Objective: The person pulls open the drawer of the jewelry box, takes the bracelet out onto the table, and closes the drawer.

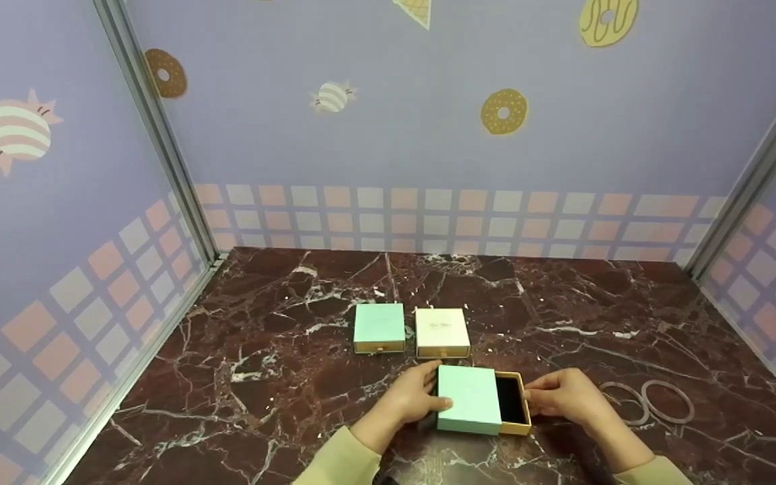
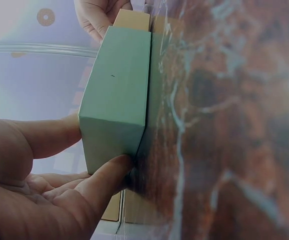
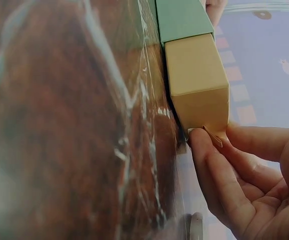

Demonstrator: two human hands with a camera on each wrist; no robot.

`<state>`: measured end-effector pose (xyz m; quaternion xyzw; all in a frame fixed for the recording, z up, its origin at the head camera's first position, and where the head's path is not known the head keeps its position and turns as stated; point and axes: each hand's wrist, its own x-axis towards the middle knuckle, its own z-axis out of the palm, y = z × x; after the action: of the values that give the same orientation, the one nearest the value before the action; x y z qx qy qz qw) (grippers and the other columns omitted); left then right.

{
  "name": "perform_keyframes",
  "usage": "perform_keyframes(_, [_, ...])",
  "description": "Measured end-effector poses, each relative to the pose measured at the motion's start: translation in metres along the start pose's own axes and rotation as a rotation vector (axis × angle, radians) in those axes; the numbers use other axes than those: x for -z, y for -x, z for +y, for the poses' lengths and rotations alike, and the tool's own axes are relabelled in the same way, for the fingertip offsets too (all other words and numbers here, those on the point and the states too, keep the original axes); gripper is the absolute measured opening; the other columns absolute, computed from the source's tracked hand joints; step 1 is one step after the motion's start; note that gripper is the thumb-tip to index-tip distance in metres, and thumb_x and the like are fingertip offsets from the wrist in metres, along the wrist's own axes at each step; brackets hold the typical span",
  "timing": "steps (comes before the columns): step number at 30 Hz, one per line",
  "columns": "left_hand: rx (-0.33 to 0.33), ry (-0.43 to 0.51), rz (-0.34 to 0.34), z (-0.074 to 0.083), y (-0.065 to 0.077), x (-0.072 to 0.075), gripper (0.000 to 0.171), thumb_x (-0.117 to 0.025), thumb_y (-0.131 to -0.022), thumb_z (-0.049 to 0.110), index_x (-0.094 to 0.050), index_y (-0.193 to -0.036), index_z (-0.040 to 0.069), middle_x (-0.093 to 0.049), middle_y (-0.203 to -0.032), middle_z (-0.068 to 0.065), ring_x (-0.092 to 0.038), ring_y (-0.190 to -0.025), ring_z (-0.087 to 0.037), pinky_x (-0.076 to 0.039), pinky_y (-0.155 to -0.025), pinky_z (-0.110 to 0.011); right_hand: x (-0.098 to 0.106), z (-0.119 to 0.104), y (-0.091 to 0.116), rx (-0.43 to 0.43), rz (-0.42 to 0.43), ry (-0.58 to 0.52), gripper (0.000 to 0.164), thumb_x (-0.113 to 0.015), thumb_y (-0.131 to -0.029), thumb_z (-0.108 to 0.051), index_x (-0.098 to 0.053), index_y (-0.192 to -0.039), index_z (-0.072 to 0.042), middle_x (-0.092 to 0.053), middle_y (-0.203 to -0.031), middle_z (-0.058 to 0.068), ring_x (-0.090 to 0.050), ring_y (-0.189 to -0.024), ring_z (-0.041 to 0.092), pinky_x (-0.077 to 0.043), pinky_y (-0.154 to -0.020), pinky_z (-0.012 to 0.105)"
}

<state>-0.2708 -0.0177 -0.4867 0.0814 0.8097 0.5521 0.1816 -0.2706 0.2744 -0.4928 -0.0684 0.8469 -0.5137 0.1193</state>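
A mint-green drawer box lies flat near the table's front, its sleeve (image 1: pixel 469 397) at the left and its gold drawer (image 3: pixel 197 65) partly out to the right. Black lining (image 1: pixel 511 399) shows inside the drawer. My left hand (image 1: pixel 405 399) grips the sleeve's left end, thumb on one side and fingers on the other, as the left wrist view shows. At the drawer's outer end, my right hand (image 1: pixel 566 396) pinches the small pull tab (image 3: pixel 213 136) between thumb and fingers.
Behind the drawer box stand another mint-green box (image 1: pixel 379 325) and a cream box (image 1: pixel 442 329), side by side, both closed. Two pale rings (image 1: pixel 671 383) lie on the marbled table (image 1: pixel 280 404) beyond my right wrist. Patterned panels (image 1: pixel 401 135) wall in the back and sides.
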Motion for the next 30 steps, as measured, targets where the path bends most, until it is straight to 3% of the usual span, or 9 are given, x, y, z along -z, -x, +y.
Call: perform_keyframes(30, [-0.012, -0.006, -0.001, 0.002, 0.001, 0.0, 0.077, -0.075, -0.09, -0.002, -0.036, -0.157, -0.004, -0.034, -0.162, -0.031, -0.04, -0.148, -0.046, -0.045, -0.119, -0.053, -0.016, -0.008, -0.005, -0.01, 0.002, -0.015, 0.027, -0.075, -0.093, -0.01, -0.074, -0.104, 0.015, -0.079, -0.093, 0.019, -0.077, -0.075, 0.016, -0.066, -0.068, 0.025])
